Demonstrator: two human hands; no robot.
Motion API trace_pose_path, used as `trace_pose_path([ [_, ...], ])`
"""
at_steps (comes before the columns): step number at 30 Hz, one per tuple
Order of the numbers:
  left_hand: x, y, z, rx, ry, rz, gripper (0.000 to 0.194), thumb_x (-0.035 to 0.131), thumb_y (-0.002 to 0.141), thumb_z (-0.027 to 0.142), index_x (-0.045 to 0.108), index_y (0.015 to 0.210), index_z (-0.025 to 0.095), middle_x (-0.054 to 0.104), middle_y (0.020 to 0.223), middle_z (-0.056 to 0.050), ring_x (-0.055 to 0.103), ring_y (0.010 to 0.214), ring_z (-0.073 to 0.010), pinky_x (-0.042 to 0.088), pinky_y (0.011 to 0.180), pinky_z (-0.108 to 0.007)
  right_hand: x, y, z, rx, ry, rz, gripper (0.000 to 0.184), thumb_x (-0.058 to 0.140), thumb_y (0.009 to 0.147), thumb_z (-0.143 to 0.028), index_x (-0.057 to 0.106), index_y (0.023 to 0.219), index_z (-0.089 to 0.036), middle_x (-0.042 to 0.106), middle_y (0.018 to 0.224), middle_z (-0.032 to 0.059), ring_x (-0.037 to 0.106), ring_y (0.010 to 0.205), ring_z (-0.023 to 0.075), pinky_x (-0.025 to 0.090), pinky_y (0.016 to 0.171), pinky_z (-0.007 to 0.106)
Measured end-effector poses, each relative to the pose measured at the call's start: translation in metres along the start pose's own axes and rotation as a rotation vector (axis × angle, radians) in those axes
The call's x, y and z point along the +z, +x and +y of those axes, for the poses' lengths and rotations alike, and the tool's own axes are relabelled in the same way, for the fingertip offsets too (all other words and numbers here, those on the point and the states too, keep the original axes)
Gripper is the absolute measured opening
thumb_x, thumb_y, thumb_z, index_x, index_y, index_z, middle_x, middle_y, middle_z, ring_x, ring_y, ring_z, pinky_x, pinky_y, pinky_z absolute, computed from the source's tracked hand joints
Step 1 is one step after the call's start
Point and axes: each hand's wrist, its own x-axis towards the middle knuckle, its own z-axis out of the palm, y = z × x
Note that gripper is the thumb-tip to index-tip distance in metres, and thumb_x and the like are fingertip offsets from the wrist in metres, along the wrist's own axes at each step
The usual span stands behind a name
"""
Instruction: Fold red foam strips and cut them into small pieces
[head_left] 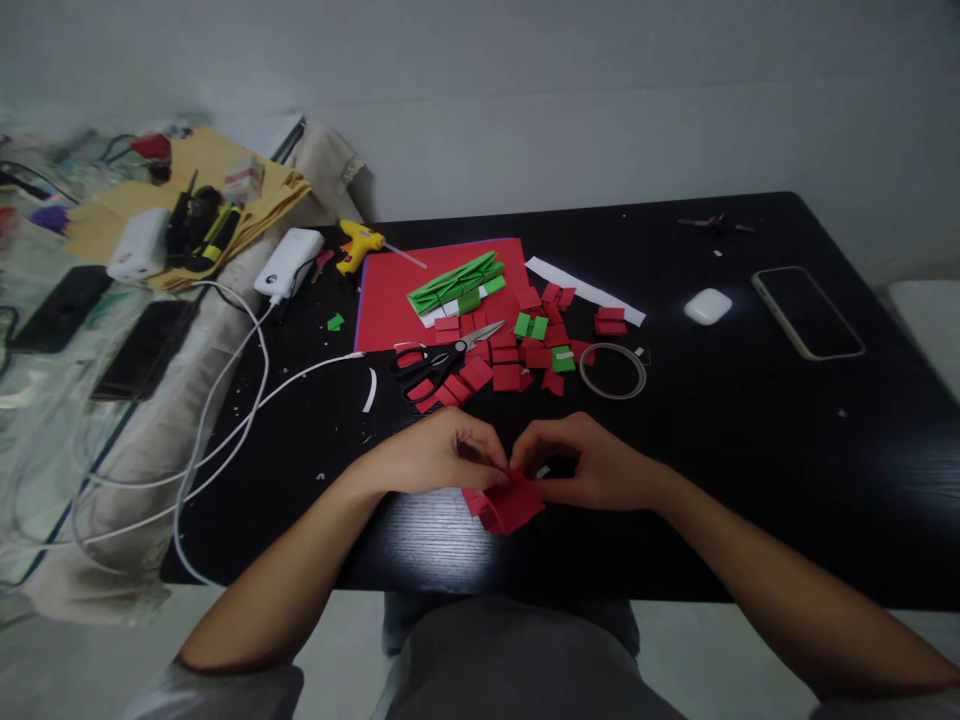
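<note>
Fingers (480,474) of left hand (435,452) and right hand (592,462) pinch folded red paper (517,506) inside the black wood-grained table's (750,450) near edge; room opens rightward.

At the front of the table (735,450), a paper piece (517,508) lies between the person's left hand (450,450) and right hand (589,460). Behind it are scattered pieces (508,378), with scissors (459,347) across their left part and a tape roll (613,395) at their right. Farther back, a sheet (386,290) bears a bundle (457,283); a glue gun (358,245) lies at its left rear corner. Rightward follow a case (708,306), then a phone (808,312).
</note>
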Motion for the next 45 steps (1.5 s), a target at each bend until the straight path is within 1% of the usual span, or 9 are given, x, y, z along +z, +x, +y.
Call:
trace_pose_path([
  [6, 0.0, 0.0, 0.0, -0.01, 0.051, 0.015, 0.012, 0.073, 0.082, 0.022, 0.078, 0.088, 0.013, 0.076, 0.077, -0.003, 0.067, 0.066, -0.0122, 0.049, 0.062, -0.021, 0.001, 0.0, 0.0, -0.016, -0.037, 0.003, 0.019, 0.078, 0.085, -0.018, 0.072, 0.104, -0.017, 0.08, 0.09, 0.0031, 0.077, 0.082, 0.0149, 0.062, 0.078, 0.025],
  [10, 0.001, 0.001, 0.0, -0.027, 0.017, 0.013, 0.012, 0.074, 0.082, 0.023, 0.078, 0.087, 0.013, 0.075, 0.075, -0.002, 0.066, 0.065, -0.0119, 0.049, 0.062, -0.02, 0.001, 0.0, -0.001, -0.032, -0.078, -0.005, 0.019, 0.077, 0.086, -0.017, 0.074, 0.105, -0.018, 0.081, 0.091, 0.0034, 0.078, 0.082, 0.0155, 0.062, 0.078, 0.025],
  [20, 0.003, 0.003, 0.0, -0.015, 0.0, 0.032, 0.01, 0.073, 0.08, 0.022, 0.076, 0.085, 0.014, 0.072, 0.072, -0.001, 0.063, 0.062, -0.0109, 0.047, 0.06, -0.021, 0.001, -0.001, 0.001, -0.018, -0.073, 0.037, 0.02, 0.078, 0.085, -0.02, 0.075, 0.104, -0.017, 0.082, 0.092, 0.0044, 0.079, 0.082, 0.0162, 0.062, 0.078, 0.026],
  [26, 0.007, 0.004, -0.002, -0.061, -0.002, 0.041, 0.014, 0.076, 0.077, 0.026, 0.075, 0.082, 0.013, 0.072, 0.071, 0.0, 0.061, 0.06, -0.0106, 0.045, 0.057, -0.02, 0.002, 0.0, 0.0, -0.017, -0.074, 0.03, 0.018, 0.08, 0.085, -0.023, 0.077, 0.102, -0.018, 0.082, 0.092, 0.004, 0.079, 0.081, 0.0158, 0.062, 0.075, 0.024],
  [32, 0.013, 0.004, -0.002, -0.056, 0.071, 0.094, 0.009, 0.071, 0.076, 0.021, 0.071, 0.082, 0.015, 0.07, 0.07, 0.002, 0.06, 0.059, -0.0111, 0.044, 0.055, -0.021, 0.002, 0.0, 0.001, -0.009, -0.066, 0.038, 0.019, 0.08, 0.085, -0.024, 0.078, 0.103, -0.017, 0.082, 0.093, 0.005, 0.079, 0.082, 0.0164, 0.062, 0.076, 0.024],
  [40, 0.015, 0.002, 0.0, -0.061, 0.129, 0.089, 0.009, 0.066, 0.073, 0.018, 0.069, 0.08, 0.014, 0.067, 0.068, 0.003, 0.057, 0.061, -0.011, 0.042, 0.056, -0.021, 0.004, -0.001, 0.004, 0.029, -0.074, 0.025, 0.02, 0.08, 0.085, -0.026, 0.078, 0.103, -0.017, 0.082, 0.092, 0.0058, 0.079, 0.083, 0.0174, 0.061, 0.075, 0.024],
  [45, 0.013, 0.002, -0.001, -0.038, 0.153, 0.088, 0.01, 0.064, 0.075, 0.018, 0.07, 0.083, 0.014, 0.068, 0.07, 0.002, 0.058, 0.062, -0.0113, 0.042, 0.057, -0.021, 0.003, -0.001, 0.004, 0.041, -0.03, 0.035, 0.02, 0.081, 0.085, -0.026, 0.078, 0.103, -0.017, 0.082, 0.093, 0.0051, 0.079, 0.084, 0.0171, 0.061, 0.077, 0.024],
])
